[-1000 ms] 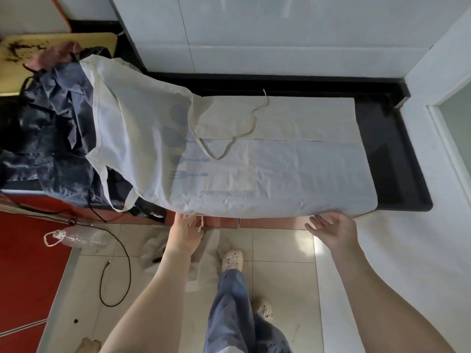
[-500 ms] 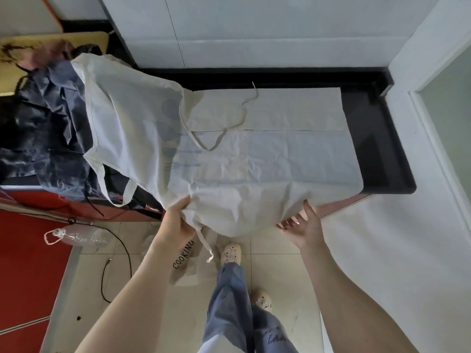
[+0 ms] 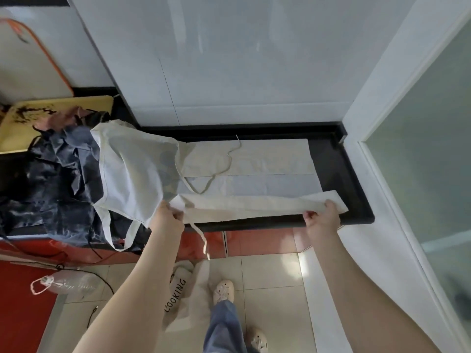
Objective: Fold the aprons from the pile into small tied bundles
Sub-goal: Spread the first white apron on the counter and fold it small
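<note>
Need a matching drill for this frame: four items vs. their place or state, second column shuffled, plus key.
1. white apron
2. dark apron pile
3. plastic bottle
4. left hand

A. lying on the floor
B. gripping the left end of a folded edge
C. heaped at the left, partly covered
D. spread along the black counter

Pairs: 1-D, 2-C, 3-A, 4-B

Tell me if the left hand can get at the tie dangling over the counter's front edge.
Probably, once freed: the left hand grips the folded apron, and the tie hangs just below it, unobstructed.
</note>
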Available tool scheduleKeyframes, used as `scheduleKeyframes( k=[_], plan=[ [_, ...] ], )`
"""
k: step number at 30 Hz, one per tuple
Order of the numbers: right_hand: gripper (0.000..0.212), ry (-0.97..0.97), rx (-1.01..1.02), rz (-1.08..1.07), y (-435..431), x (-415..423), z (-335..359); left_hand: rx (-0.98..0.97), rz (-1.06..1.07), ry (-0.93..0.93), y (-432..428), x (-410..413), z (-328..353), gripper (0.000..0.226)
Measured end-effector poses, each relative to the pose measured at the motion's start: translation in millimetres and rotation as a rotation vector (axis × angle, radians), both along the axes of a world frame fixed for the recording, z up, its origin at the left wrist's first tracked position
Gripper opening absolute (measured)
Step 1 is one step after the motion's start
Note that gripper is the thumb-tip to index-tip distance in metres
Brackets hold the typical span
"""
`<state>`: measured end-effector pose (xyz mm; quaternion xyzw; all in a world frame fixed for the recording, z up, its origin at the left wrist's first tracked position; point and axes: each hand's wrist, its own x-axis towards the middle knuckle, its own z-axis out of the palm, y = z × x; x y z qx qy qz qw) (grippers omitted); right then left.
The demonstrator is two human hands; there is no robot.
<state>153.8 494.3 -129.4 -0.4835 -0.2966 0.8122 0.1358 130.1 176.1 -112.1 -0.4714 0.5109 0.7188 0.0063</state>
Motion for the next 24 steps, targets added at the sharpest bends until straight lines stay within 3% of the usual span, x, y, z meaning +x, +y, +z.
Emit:
scheduleKeyframes(
  k=[3, 5, 10, 12, 15, 19, 21, 24],
  plan=[
    [0.015, -0.025, 0.119, 0.109, 8.3, -29.5, 12.2, -0.308, -0.143, -0.106, 2.0, -21.6, -1.3, 0.034],
    [0.024, -0.028, 0.165, 0.203, 12.7, -44.8, 13.3, -0.379, -0.192, -0.154, 2.2, -33.8, 3.3, 0.042],
    [0.030, -0.077, 0.286, 0.466, 13.1, -81.4, 4.4, -0.391, -0.180, -0.219, 18.0, -61.5, 13.9, 0.043],
    [0.028, -0.121, 0.424, 0.607, 4.8, -91.9, -7.1, -0.367, -0.203, -0.246, 25.9, -77.6, 3.7, 0.059],
    [0.047, -0.155, 0.766, 0.907, -8.3, -94.6, -28.0, -0.725, -0.559, -0.224, 32.8, -84.0, -21.7, 0.064],
    [0.058, -0.312, 1.442, 1.364, -13.9, -79.5, -59.6, -1.126, -0.958, -0.095, 29.3, -80.2, -48.7, 0.056],
    [0.060, -0.365, 1.570, 1.343, -14.9, -71.0, -70.6, -1.270, -1.077, -0.009, 25.1, -85.8, -50.9, 0.054],
    [0.061, -0.412, 1.558, 1.212, -14.9, -63.9, -76.1, -1.507, -1.290, 0.123, 25.1, -97.8, -53.7, 0.065]
  ],
)
